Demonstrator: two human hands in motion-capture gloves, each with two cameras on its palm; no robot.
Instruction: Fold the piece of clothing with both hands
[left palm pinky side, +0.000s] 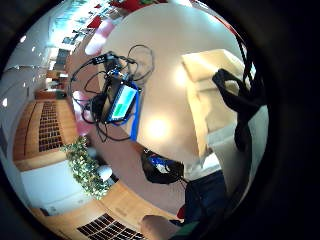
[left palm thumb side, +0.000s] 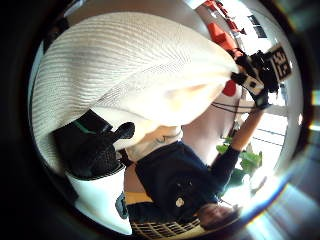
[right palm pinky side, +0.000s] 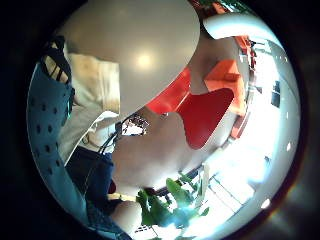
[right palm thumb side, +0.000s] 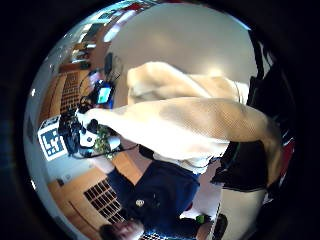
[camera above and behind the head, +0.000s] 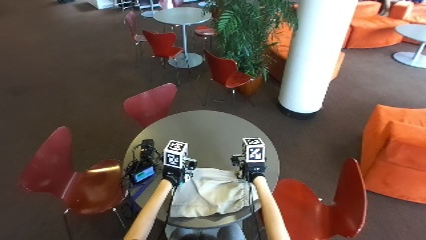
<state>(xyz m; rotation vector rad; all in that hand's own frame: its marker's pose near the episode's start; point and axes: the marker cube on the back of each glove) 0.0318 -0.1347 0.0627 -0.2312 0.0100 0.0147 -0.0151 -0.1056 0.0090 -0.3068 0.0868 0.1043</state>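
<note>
Garment (camera above and behind the head: 212, 192), cream knit, lies on the near half of the round grey table (camera above and behind the head: 200, 125), its far edge lifted between the two hands. Left hand (camera above and behind the head: 173, 175) sits at the garment's far-left corner, right hand (camera above and behind the head: 251, 172) at the far-right corner. In the left thumb-side palm view the knit drapes close over the palm and a black gloved thumb (left palm thumb side: 107, 145) curls up against its underside, so the left looks pinched on the cloth. In the right thumb-side palm view the cloth stretches taut away from the palm and glove fingers (right palm thumb side: 245, 165) curl beneath it, so the right also seems to hold the edge; exact finger contact is hard to tell on either side.

Step in hand, by my read: a fold in progress, both corners raised and spread. Next move likely calls for carrying both corners together, level, over the body of the garment, then laying them down square.

Just outward of the left grip, a small screen device with cables (camera above and behind the head: 142, 172) rests on the table edge; worth keeping the cloth off it. Beyond the grips the far table half, then red chairs (camera above and behind the head: 152, 102).

Hidden: near hem is cut off by the arms and the view's lower edge, fingertips are masked by the marker blocks, garment type unclear.
</note>
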